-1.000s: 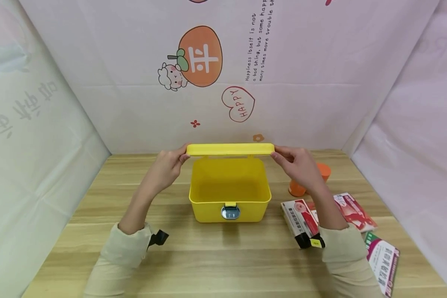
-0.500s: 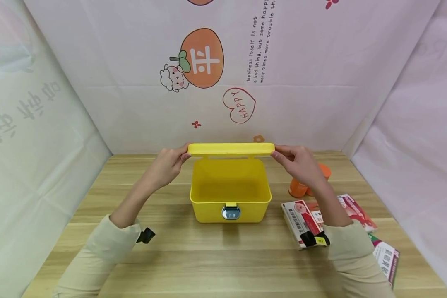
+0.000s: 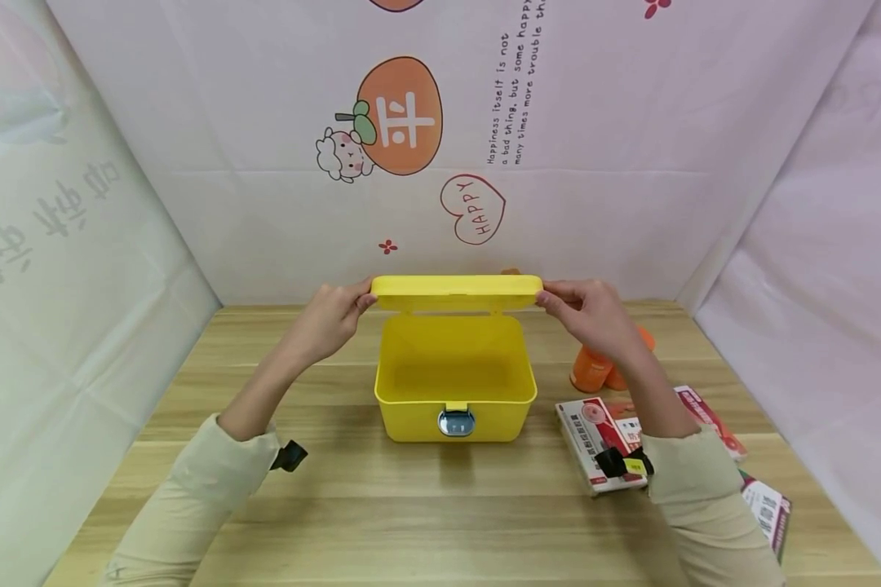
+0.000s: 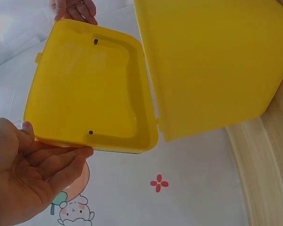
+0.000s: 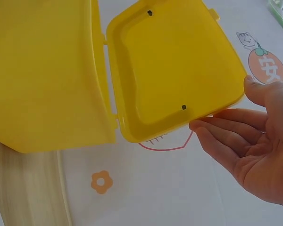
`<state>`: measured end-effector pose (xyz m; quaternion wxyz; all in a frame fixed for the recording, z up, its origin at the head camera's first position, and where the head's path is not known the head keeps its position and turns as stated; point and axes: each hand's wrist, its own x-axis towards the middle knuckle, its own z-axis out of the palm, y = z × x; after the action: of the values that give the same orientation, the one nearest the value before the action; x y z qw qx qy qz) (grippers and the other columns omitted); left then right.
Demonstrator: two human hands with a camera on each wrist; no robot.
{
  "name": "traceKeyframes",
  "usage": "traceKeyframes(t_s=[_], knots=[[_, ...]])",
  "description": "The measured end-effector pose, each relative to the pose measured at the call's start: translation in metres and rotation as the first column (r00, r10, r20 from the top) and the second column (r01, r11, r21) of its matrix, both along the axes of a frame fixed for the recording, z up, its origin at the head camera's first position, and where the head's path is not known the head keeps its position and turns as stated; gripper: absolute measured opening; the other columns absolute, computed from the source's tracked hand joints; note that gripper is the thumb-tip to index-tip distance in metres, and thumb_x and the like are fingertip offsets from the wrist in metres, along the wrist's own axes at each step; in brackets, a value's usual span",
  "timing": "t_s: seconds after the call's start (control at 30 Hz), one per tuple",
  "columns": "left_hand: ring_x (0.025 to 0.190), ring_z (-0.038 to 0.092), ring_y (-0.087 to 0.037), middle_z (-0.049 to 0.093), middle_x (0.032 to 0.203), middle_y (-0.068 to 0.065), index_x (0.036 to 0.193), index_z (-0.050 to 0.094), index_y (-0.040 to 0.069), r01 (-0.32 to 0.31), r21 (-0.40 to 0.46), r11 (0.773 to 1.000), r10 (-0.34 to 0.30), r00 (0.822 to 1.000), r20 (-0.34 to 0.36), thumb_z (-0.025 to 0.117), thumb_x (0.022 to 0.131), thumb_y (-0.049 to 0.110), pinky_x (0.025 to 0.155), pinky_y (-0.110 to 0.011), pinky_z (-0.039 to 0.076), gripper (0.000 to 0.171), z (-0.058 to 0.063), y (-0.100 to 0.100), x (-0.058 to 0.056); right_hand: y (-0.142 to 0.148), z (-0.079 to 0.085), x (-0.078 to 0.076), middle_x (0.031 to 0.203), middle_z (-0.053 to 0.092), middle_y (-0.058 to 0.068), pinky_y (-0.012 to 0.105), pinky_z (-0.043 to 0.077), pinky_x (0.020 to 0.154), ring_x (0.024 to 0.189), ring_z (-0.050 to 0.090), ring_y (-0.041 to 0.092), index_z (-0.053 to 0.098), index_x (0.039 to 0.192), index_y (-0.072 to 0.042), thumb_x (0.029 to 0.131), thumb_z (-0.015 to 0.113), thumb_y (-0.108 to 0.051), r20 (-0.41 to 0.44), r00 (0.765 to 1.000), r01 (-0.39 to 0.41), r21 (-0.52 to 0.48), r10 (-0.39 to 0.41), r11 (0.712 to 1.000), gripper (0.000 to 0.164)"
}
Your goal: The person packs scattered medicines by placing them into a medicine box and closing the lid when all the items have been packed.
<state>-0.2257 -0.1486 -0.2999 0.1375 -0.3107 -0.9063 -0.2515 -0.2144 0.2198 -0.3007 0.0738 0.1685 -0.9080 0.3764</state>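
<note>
A yellow plastic box (image 3: pixel 411 420) stands on the table with its hinged lid (image 3: pixel 457 285) raised at the back. Nothing lies on the visible part of its inside. A silver latch (image 3: pixel 457 421) sits on its front. My left hand (image 3: pixel 329 319) grips the lid's left edge between thumb and fingers. On the opposite edge, my right hand (image 3: pixel 593 316) holds the lid the same way. The left wrist view shows the lid's underside (image 4: pixel 80 84), hinged beside the box body (image 4: pixel 212 66). In the right wrist view, thumb and fingers of the right hand (image 5: pixel 259 146) meet the lid's rim.
Two orange bottles (image 3: pixel 591 369), partly covered by my right arm, stand right of the box. Medicine boxes lie nearer: a red-white one (image 3: pixel 595 444), a red one (image 3: pixel 708 420), a purple-white one (image 3: pixel 767 514). A printed white cloth (image 3: pixel 595 220) hangs behind.
The lid has tipped slightly up and back, both hands still holding its edges. My left forearm has swung outward to the left; the right forearm has shifted a little right.
</note>
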Motion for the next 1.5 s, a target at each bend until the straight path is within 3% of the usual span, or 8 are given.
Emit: traceKeyframes(t_s=[0.33, 1.03, 1.23, 1.4, 1.5], knots=[[0.051, 0.025, -0.012, 0.034, 0.060, -0.001, 0.112, 0.066, -0.006, -0.014, -0.007, 1.000, 0.014, 1.000, -0.001, 0.053, 0.102, 0.011, 0.053, -0.024, 0.032, 0.024, 0.005, 0.001, -0.007, 0.000, 0.005, -0.008, 0.114, 0.074, 0.019, 0.051, 0.058, 0.091, 0.102, 0.072, 0.033, 0.064, 0.131, 0.000, 0.103, 0.056, -0.028, 0.014, 1.000, -0.010, 0.003, 0.010, 1.000, 0.041], [0.051, 0.027, -0.012, 0.035, 0.061, -0.002, 0.105, 0.067, -0.005, -0.052, -0.028, 0.998, 0.053, 0.998, 0.036, 0.051, 0.103, 0.013, 0.058, -0.028, 0.041, 0.024, 0.013, 0.003, -0.010, 0.001, 0.011, -0.014, 0.115, 0.073, 0.018, 0.050, 0.059, 0.090, 0.099, 0.072, 0.032, 0.066, 0.129, -0.001, 0.103, 0.055, -0.031, 0.031, 0.999, -0.010, 0.006, 0.010, 1.000, 0.041], [0.053, 0.035, -0.015, 0.058, 0.072, -0.012, 0.107, 0.068, -0.006, -0.055, -0.025, 0.998, 0.056, 0.997, 0.048, 0.052, 0.103, 0.013, 0.066, -0.031, 0.047, 0.026, 0.015, 0.003, -0.009, 0.001, 0.011, -0.015, 0.114, 0.073, 0.018, 0.049, 0.059, 0.090, 0.099, 0.072, 0.032, 0.066, 0.129, -0.001, 0.104, 0.054, -0.031, 0.031, 0.999, -0.011, 0.010, 0.010, 1.000, 0.041], [0.065, 0.057, -0.024, 0.072, 0.092, -0.021, 0.107, 0.069, -0.008, -0.054, -0.020, 0.998, 0.055, 0.998, 0.040, 0.051, 0.103, 0.014, 0.071, -0.038, 0.056, 0.028, 0.015, 0.003, -0.012, 0.001, 0.013, -0.016, 0.113, 0.074, 0.018, 0.048, 0.059, 0.090, 0.099, 0.072, 0.031, 0.067, 0.128, -0.002, 0.104, 0.054, -0.033, 0.033, 0.999, -0.011, 0.020, 0.010, 1.000, 0.042], [0.081, 0.070, -0.033, 0.074, 0.102, -0.025, 0.108, 0.070, -0.009, -0.053, -0.018, 0.998, 0.054, 0.998, 0.037, 0.051, 0.104, 0.014, 0.081, -0.045, 0.061, 0.030, 0.016, 0.003, -0.013, 0.001, 0.015, -0.017, 0.113, 0.074, 0.019, 0.046, 0.059, 0.089, 0.098, 0.072, 0.030, 0.068, 0.127, -0.002, 0.104, 0.054, -0.033, 0.041, 0.999, -0.010, 0.025, 0.009, 1.000, 0.042]])
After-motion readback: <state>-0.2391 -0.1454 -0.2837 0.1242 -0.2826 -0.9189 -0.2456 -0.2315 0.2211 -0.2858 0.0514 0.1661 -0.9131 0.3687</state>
